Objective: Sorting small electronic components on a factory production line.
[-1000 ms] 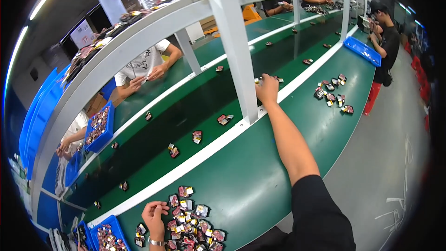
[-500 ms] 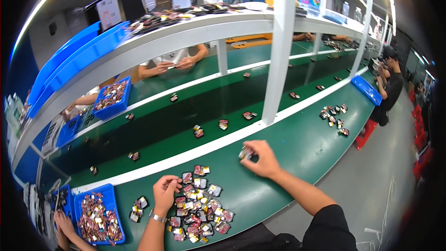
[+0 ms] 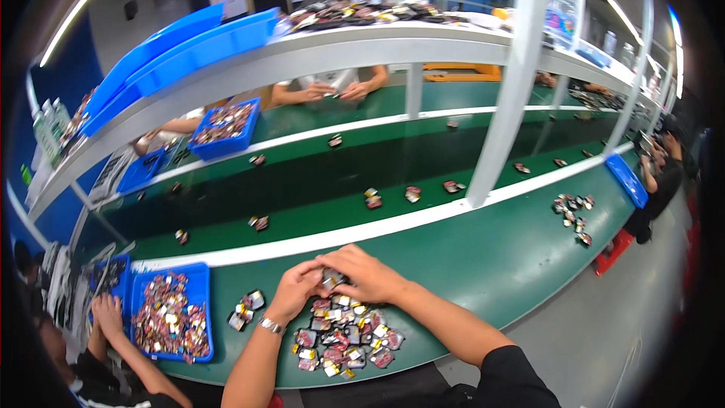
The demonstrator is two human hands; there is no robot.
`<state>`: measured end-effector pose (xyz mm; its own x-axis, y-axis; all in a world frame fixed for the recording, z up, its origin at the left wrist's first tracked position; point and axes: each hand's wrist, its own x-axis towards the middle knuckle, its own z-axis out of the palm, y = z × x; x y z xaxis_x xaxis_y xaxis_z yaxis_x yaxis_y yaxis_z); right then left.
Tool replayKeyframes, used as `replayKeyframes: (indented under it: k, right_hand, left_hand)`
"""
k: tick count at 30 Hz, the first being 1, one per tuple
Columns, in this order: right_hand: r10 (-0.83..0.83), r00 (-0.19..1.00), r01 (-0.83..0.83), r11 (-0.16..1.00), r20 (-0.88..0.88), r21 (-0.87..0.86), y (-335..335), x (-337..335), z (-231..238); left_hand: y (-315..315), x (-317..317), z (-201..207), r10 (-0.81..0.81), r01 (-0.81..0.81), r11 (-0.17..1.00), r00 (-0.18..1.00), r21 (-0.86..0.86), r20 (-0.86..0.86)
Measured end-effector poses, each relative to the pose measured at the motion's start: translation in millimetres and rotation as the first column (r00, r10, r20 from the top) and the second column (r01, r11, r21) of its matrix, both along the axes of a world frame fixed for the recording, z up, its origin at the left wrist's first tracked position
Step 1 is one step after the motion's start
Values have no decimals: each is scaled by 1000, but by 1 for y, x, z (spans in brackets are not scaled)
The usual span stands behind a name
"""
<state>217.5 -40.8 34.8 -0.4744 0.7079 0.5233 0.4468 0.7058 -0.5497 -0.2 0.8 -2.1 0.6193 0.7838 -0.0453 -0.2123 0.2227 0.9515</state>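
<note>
My left hand (image 3: 296,289), with a metal-banded watch at its wrist, meets my right hand (image 3: 364,273) above the near part of the green bench. Between their closed fingers is a small electronic part (image 3: 333,279), grey and dark-edged; the fingers cover much of it. Just below lies a loose pile of similar small parts (image 3: 347,336), with black edges, reddish wiring and white and yellow patches. A smaller cluster of such parts (image 3: 246,310) rests to the left of my left wrist.
A blue bin (image 3: 210,310) full of reddish parts stands at left, beside another person's hands (image 3: 108,316). Beyond the white rail (image 3: 302,244), spaced parts lie on a green conveyor belt (image 3: 317,215). A grey post (image 3: 513,98) supports the overhead shelf (image 3: 362,39). Another cluster (image 3: 574,215) lies right.
My right hand has come left with the part it held and joined my left hand over the pile. The view has shifted, and belt parts have moved relative to the post.
</note>
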Motion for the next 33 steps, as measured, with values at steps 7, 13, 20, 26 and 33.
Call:
replayKeyframes:
  k: [7, 13, 20, 26, 33]
  right_hand:
    - [-69, 997, 68, 997, -27, -42, -7, -7, 2]
    - [-210, 975, 204, 976, -75, -81, -4, -15, -10]
    - [-219, 964, 206, 974, -149, -99, -1, -14, -13]
    - [-102, 960, 36, 968, -260, -248, 1, -9, -16]
    - [126, 982, -169, 914, -139, -368, 8, 8, -12]
  left_hand:
    - [3, 2, -10, 89, -88, 995, 996, 44, -19]
    - [-1, 4, 2, 171, -162, 981, 982, 105, -83]
    - [-5, 6, 8, 167, -148, 980, 976, 133, -143]
    - [-4, 0, 6, 50, -45, 993, 998, 107, -45]
    - [-8, 0, 8, -1, 5, 998, 999, 59, -54]
